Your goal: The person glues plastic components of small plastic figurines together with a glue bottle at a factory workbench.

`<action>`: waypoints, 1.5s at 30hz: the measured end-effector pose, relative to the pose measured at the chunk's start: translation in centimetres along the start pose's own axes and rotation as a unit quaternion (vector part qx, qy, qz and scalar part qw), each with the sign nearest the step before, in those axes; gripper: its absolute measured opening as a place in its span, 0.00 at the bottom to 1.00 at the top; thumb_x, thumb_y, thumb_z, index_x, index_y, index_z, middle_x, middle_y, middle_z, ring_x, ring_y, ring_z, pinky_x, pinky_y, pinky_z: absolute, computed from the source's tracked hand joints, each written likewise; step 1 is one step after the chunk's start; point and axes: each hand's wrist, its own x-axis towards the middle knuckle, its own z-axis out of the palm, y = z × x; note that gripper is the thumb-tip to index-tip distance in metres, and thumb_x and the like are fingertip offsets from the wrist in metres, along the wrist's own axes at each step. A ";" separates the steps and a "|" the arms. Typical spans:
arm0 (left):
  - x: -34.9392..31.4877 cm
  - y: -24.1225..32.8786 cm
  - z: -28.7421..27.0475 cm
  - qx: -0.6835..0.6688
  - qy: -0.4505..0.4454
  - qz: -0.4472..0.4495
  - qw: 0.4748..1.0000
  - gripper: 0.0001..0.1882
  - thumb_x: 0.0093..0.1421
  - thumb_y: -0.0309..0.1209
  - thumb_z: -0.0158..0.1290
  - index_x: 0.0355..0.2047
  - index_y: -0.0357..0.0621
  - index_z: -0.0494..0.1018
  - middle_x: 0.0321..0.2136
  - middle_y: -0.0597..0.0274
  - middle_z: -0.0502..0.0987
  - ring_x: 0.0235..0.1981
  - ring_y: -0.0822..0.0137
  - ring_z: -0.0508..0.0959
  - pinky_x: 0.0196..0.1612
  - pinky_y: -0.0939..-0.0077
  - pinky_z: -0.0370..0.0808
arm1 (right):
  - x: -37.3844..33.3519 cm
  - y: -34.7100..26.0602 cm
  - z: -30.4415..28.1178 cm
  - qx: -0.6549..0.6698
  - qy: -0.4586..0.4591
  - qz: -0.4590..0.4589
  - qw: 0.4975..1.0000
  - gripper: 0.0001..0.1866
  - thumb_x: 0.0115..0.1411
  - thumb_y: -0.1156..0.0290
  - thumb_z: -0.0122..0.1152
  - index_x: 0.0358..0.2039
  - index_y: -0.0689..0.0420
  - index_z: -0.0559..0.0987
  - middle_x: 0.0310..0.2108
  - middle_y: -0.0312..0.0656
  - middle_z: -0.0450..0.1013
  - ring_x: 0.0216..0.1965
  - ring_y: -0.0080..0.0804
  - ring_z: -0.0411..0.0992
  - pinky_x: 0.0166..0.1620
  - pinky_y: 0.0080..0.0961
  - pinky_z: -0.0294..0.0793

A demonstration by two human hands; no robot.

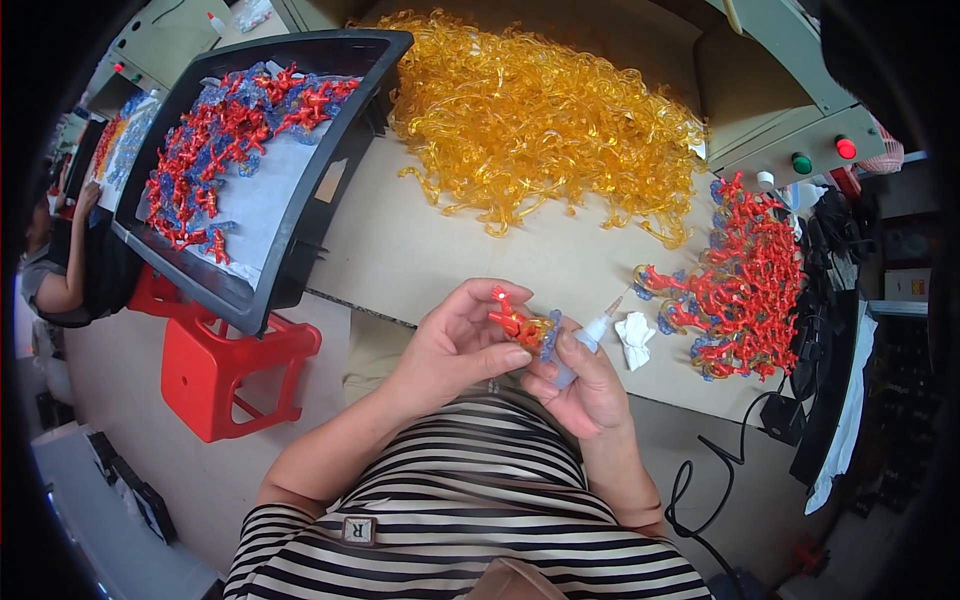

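Observation:
Just past the table's near edge, my left hand (pixel 450 350) pinches a small plastic figurine (pixel 516 326) between thumb and fingers. It has a red body, translucent yellow in the middle and a blue translucent base. My right hand (pixel 592 395) is wrapped round a small squeeze bottle (pixel 594 332) with a thin nozzle, which points up and to the right, away from the figurine. The fingers of my right hand also come close to the blue base; whether they touch it I cannot tell. A crumpled white tissue (pixel 634 340) lies on the table beside the nozzle.
A heap of translucent yellow parts (pixel 540 120) covers the table's back. Similar figurines (pixel 750 285) crowd the right side. At left, a black tray (pixel 290 225) holds red and blue pieces above a red stool (pixel 205 385). A button box (pixel 800 155), black cable (pixel 690 500) and another person (pixel 75 260) also show.

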 end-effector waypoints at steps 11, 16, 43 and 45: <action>-0.4 -0.2 -0.6 -0.156 0.007 -0.057 0.986 0.28 0.56 0.25 0.52 0.55 0.46 0.55 0.42 0.60 0.71 0.41 0.70 0.72 0.45 0.75 0.70 | -1.4 -1.4 1.5 -0.368 0.096 -0.133 0.915 0.10 0.60 0.68 0.52 0.37 0.61 0.69 0.28 0.40 0.71 0.26 0.19 0.67 0.27 0.15 0.66; -1.1 -0.2 -0.7 -0.205 -0.003 -0.068 0.976 0.30 0.57 0.27 0.51 0.58 0.50 0.51 0.44 0.60 0.69 0.44 0.68 0.71 0.48 0.65 0.69 | -1.9 -1.7 1.5 -0.481 0.109 -0.190 0.849 0.12 0.54 0.74 0.58 0.36 0.61 0.67 0.30 0.40 0.72 0.26 0.17 0.68 0.29 0.11 0.67; -3.1 -1.0 -1.3 -0.048 0.052 -0.082 0.994 0.18 0.61 0.29 0.45 0.52 0.44 0.59 0.41 0.60 0.69 0.40 0.69 0.73 0.45 0.70 0.72 | -2.1 -1.6 0.9 -0.589 0.072 -0.464 0.658 0.23 0.46 0.59 0.68 0.33 0.62 0.71 0.23 0.41 0.69 0.22 0.25 0.66 0.26 0.17 0.63; -3.0 -1.0 -1.3 -0.051 0.048 -0.084 0.994 0.18 0.61 0.29 0.45 0.52 0.44 0.59 0.41 0.60 0.69 0.40 0.69 0.73 0.46 0.70 0.72 | -2.0 -1.6 0.9 -0.593 0.069 -0.466 0.653 0.22 0.46 0.59 0.69 0.33 0.62 0.72 0.23 0.40 0.69 0.22 0.25 0.67 0.25 0.17 0.64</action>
